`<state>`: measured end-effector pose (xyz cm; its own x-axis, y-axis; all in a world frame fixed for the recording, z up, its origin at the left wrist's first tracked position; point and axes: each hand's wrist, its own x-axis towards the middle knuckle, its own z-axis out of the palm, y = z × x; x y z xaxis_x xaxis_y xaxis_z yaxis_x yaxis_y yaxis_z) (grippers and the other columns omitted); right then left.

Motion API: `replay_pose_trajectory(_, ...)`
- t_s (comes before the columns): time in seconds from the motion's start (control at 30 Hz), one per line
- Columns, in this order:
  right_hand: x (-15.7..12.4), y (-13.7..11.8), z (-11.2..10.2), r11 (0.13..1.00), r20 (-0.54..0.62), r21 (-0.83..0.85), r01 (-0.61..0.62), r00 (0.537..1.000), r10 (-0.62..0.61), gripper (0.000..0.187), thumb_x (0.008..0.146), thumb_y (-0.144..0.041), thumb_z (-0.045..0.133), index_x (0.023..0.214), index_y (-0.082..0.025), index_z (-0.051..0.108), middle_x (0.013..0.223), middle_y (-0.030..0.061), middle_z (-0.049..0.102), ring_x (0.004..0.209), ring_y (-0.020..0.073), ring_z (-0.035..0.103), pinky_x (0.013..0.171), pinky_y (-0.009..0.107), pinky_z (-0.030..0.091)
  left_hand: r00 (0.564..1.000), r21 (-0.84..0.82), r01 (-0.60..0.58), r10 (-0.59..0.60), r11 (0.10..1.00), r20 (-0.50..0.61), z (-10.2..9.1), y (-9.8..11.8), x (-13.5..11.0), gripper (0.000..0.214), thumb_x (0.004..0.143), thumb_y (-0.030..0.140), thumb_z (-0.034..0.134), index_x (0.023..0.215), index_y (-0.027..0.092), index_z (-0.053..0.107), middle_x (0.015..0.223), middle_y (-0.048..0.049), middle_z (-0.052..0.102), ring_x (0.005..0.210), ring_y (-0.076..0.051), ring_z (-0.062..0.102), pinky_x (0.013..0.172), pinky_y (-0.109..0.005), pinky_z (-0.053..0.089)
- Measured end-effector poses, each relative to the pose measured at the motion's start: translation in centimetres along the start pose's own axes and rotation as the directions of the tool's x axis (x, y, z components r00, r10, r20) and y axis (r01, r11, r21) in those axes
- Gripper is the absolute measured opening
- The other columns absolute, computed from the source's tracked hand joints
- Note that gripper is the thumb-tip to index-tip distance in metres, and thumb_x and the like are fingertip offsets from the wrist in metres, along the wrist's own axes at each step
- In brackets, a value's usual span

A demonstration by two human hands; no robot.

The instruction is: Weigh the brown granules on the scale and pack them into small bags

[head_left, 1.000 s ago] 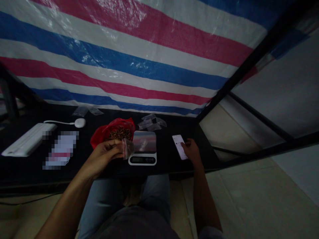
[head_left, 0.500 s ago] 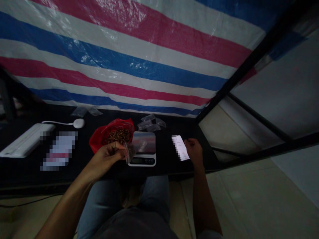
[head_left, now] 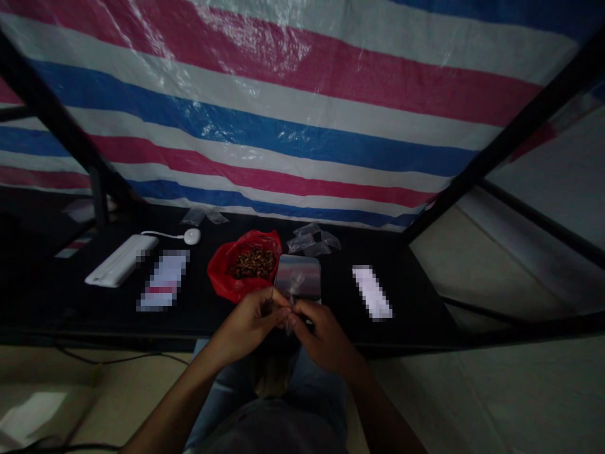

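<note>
In the head view, my left hand (head_left: 253,323) and my right hand (head_left: 324,335) meet above the front of a white digital kitchen scale (head_left: 309,272). Both pinch a small clear plastic bag (head_left: 289,328) between thumb and fingers. Fingers cover most of the bag, so what is inside it cannot be made out. My hands hide the scale's front and display; its shiny plate stays visible behind them. Beside the scale, to the left, an open red plastic bag (head_left: 218,272) holds a heap of small brown-gold pieces (head_left: 255,262).
Several clear plastic bags (head_left: 312,239) lie behind the scale, others (head_left: 203,216) farther left. A blurred bright rectangle (head_left: 372,293) is at right. Leftward are a blurred sheet (head_left: 164,280), a white block (head_left: 123,260) and a round white piece on a cable (head_left: 191,236). Striped sheeting (head_left: 283,132) hangs behind.
My right hand has left the bright rectangle, moved left and taken hold of the small plastic bag with my left hand. The whole view has shifted, with the tabletop things now farther right.
</note>
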<state>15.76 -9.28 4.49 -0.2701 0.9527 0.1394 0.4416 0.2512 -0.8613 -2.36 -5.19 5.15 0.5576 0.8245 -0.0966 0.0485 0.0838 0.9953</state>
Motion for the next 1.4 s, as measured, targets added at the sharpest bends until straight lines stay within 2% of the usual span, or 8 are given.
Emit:
replay_pose_trajectory(0.23,1.0,-0.6,1.3,0.985,-0.033,-0.166,0.054,0.998,-0.060,0.022,0.087,-0.017,0.052,0.065,-0.019,0.048,0.064,-0.0020,0.055,0.060,0.0110,0.050,0.059,0.025,0.029,0.991,0.305,-0.037,0.074,0.952,-0.108,-0.7,0.6,-1.4,0.006,0.084,0.022,0.059,0.080,0.018,0.058,0.078,-0.0015,0.064,0.072,-0.015,0.060,0.067,-0.027,0.044)
replay_pose_trajectory(0.47,2.0,-1.5,2.1,0.919,-0.126,-0.393,0.023,0.989,-0.079,0.021,0.083,-0.020,0.056,0.062,-0.019,0.051,0.059,-0.0003,0.057,0.056,0.0123,0.049,0.058,0.029,0.024,0.958,0.610,0.182,0.000,0.772,-0.286,-1.8,3.2,-2.9,0.005,0.084,0.015,0.056,0.081,0.020,0.057,0.072,-0.0003,0.065,0.065,-0.017,0.061,0.062,-0.029,0.039)
replay_pose_trajectory(0.57,2.4,-1.5,2.0,0.922,-0.117,-0.388,-0.018,0.993,-0.029,0.024,0.084,-0.023,0.057,0.060,-0.020,0.051,0.057,-0.0005,0.056,0.054,0.0125,0.047,0.057,0.029,0.023,0.966,0.629,0.145,0.029,0.763,-0.259,-2.4,2.8,-3.5,0.006,0.091,0.021,0.054,0.090,0.020,0.059,0.079,-0.0024,0.069,0.071,-0.019,0.065,0.066,-0.031,0.043)
replay_pose_trajectory(0.77,2.8,-1.4,1.6,0.985,-0.084,-0.168,-0.037,0.996,0.023,0.027,0.085,-0.021,0.051,0.059,-0.021,0.046,0.055,-0.0015,0.052,0.053,0.0125,0.047,0.055,0.029,0.027,0.952,0.591,-0.213,0.302,0.778,-0.054,-2.6,-0.7,-3.1,0.098,0.065,0.040,0.090,0.149,0.024,0.041,0.157,-0.0155,0.043,0.146,-0.034,0.039,0.119,-0.049,0.035)
replay_pose_trajectory(0.97,2.2,-1.3,0.5,0.992,-0.077,0.098,-0.075,0.994,0.083,0.032,0.091,-0.031,0.049,0.061,-0.021,0.047,0.057,-0.0024,0.048,0.056,0.0123,0.046,0.054,0.026,0.031,0.950,0.422,-0.238,0.299,0.875,-0.084,-2.1,-2.4,-1.5,0.042,0.087,0.041,0.072,0.122,0.021,0.062,0.118,-0.0094,0.070,0.110,-0.025,0.065,0.098,-0.038,0.050)
replay_pose_trajectory(1.17,1.4,0.5,-2.0,0.962,-0.191,0.218,-0.162,0.960,0.205,0.034,0.092,-0.047,0.053,0.071,-0.020,0.054,0.059,-0.0033,0.050,0.056,0.0127,0.047,0.055,0.026,0.036,0.905,0.419,-0.252,0.366,0.872,-0.218,-4.0,-0.5,1.0,0.035,0.097,0.045,0.054,0.116,0.017,0.061,0.112,-0.0100,0.070,0.104,-0.023,0.064,0.093,-0.035,0.049)
replay_pose_trajectory(1.3,0.5,3.1,-3.7,0.960,-0.298,0.174,-0.219,0.918,0.263,0.035,0.089,-0.050,0.056,0.069,-0.021,0.054,0.058,-0.0035,0.049,0.056,0.0135,0.047,0.055,0.027,0.037,0.914,0.672,-0.158,0.365,0.723,-0.177,-7.9,2.5,4.3,0.045,0.099,0.053,0.045,0.117,0.016,0.062,0.112,-0.0113,0.072,0.099,-0.024,0.067,0.087,-0.033,0.050)
replay_pose_trajectory(1.4,-0.4,4.8,-4.1,0.954,-0.314,0.169,-0.249,0.904,0.291,0.037,0.090,-0.051,0.056,0.069,-0.021,0.054,0.058,-0.0035,0.049,0.055,0.0137,0.046,0.054,0.027,0.037,0.989,0.932,-0.094,0.138,0.349,0.048,-10.4,4.4,6.7,0.047,0.096,0.055,0.050,0.116,0.016,0.065,0.099,-0.0130,0.075,0.088,-0.027,0.071,0.077,-0.032,0.049)
